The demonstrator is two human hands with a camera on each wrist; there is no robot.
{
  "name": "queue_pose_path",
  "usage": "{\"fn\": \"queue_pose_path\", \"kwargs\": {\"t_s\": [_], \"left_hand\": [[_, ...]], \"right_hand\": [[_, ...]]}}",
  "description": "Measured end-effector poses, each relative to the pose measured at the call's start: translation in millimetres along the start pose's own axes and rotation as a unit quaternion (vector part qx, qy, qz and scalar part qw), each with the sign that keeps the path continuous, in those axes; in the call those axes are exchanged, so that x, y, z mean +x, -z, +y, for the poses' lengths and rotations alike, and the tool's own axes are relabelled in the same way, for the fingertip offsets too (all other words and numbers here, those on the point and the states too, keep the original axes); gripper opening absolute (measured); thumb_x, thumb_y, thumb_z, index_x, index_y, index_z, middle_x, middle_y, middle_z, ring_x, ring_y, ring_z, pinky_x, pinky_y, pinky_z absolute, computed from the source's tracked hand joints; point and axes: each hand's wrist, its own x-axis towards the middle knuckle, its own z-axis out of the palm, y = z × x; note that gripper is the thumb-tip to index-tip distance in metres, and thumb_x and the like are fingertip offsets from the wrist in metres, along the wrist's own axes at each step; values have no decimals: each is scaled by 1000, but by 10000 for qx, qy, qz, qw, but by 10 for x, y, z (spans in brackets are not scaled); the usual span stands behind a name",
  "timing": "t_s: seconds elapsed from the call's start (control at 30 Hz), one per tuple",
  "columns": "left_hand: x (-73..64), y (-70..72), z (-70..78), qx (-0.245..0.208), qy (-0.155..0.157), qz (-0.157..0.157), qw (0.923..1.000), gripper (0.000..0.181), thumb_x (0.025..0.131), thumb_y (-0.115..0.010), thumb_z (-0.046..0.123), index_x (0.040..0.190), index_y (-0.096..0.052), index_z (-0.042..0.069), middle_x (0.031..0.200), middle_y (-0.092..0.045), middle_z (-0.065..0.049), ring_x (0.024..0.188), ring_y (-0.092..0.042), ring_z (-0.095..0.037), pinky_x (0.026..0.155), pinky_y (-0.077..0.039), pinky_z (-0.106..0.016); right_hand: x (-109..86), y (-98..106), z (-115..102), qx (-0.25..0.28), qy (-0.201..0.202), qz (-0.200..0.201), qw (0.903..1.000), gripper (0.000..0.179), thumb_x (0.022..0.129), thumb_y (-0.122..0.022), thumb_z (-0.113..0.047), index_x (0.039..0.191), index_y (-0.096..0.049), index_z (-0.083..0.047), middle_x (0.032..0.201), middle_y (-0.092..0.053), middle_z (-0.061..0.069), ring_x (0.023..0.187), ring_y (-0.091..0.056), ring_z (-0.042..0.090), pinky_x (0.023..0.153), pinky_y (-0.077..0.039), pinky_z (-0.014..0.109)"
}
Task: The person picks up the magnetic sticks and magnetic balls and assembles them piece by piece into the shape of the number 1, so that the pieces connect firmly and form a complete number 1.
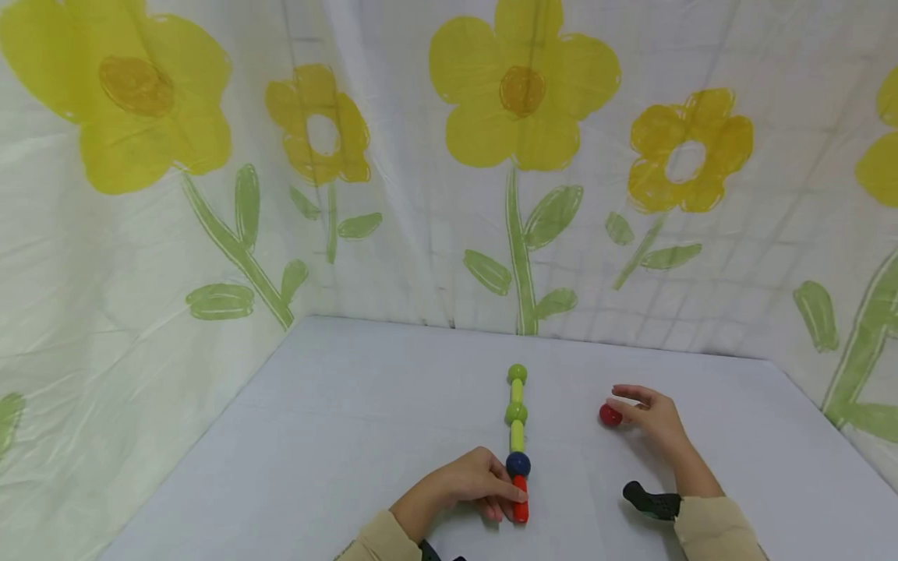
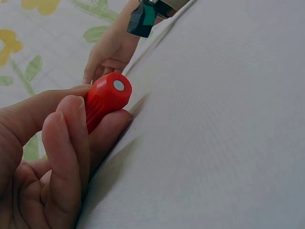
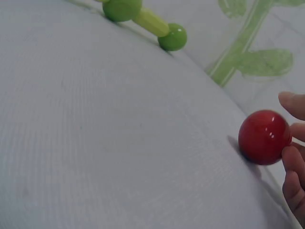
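My left hand (image 1: 477, 477) pinches a red rod (image 1: 520, 510) between thumb and fingers at the near end of a straight chain. In the left wrist view, the end of the rod shows a round silver disc (image 2: 118, 85). Beyond the rod come a dark blue ball (image 1: 517, 464), a yellow-green rod (image 1: 517, 436), a green ball (image 1: 516, 413), another yellow-green rod (image 1: 517, 390) and a far green ball (image 1: 517, 373). To the right, my right hand (image 1: 655, 421) has its fingers spread at a red ball (image 3: 264, 137), fingertips right at its side.
The pale cloth-covered table (image 1: 337, 405) lies under everything. A white curtain (image 1: 400, 195) with painted yellow flowers hangs along its back and sides. A dark strap device (image 1: 652, 501) is on the right wrist by the sleeve.
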Motion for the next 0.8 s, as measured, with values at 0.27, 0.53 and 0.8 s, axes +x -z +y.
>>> {"fn": "queue_pose_path", "kwargs": {"t_s": [0.27, 0.53, 0.8], "left_hand": [[-3, 4, 8, 20, 68, 42, 10000, 17, 87, -74, 15, 77, -72, 1, 62, -65, -4, 45, -54, -6, 44, -42, -13], [-10, 4, 17, -15, 39, 32, 10000, 17, 87, -74, 14, 77, -72, 1, 62, -65, -4, 45, -54, -6, 44, -42, -13], [-16, -7, 20, -59, 89, 69, 9999, 16, 87, -74, 14, 77, -72, 1, 61, -64, -4, 45, -54, -6, 44, -43, -13]], "right_hand": [[-18, -37, 102, 176, 12, 69, 9998, 62, 86, -74, -38, 131, -57, 1, 84, -67, -2, 74, -57, 10, 64, -40, 27], [-27, -35, 140, -64, 165, -124, 9998, 56, 87, -74, -33, 126, -60, 4, 77, -63, 1, 73, -53, 11, 62, -37, 27], [-41, -27, 167, -84, 134, -211, 9997, 52, 87, -75, -32, 121, -63, 5, 77, -63, 1, 73, -52, 13, 61, -37, 28]]}}
